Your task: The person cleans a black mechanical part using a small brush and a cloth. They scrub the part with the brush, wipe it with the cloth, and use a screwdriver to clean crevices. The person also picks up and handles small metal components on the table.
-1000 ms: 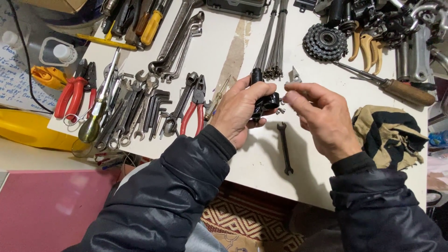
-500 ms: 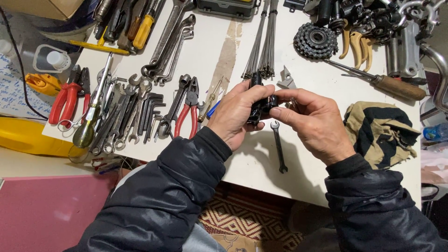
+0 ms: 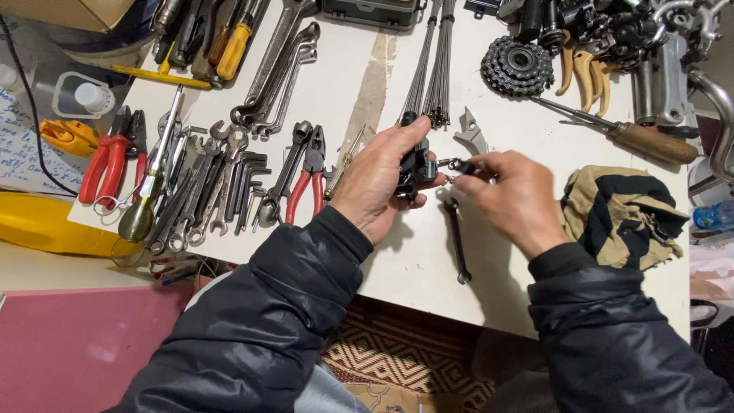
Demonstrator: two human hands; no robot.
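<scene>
Over the white desk (image 3: 397, 268) the left hand (image 3: 376, 183) has its grip closed around a small black metal part (image 3: 415, 170), thumb on top and fingers curled underneath, holding it just above the desk's middle. The right hand (image 3: 514, 197) pinches a small dark bolt piece (image 3: 461, 165) between thumb and fingertips, touching the side of the black part. Directly below the hands a slim dark wrench (image 3: 456, 240) lies flat on the desk. A bundle of thin metal spokes (image 3: 430, 69) runs away from the left thumb toward the far edge. To the left lie red-handled pliers (image 3: 307, 187) and a row of wrenches (image 3: 206, 191); to the right sit a crumpled tan and black rag (image 3: 623, 218), a wooden-handled screwdriver (image 3: 619, 131) and a toothed gear cluster (image 3: 518, 66)
</scene>
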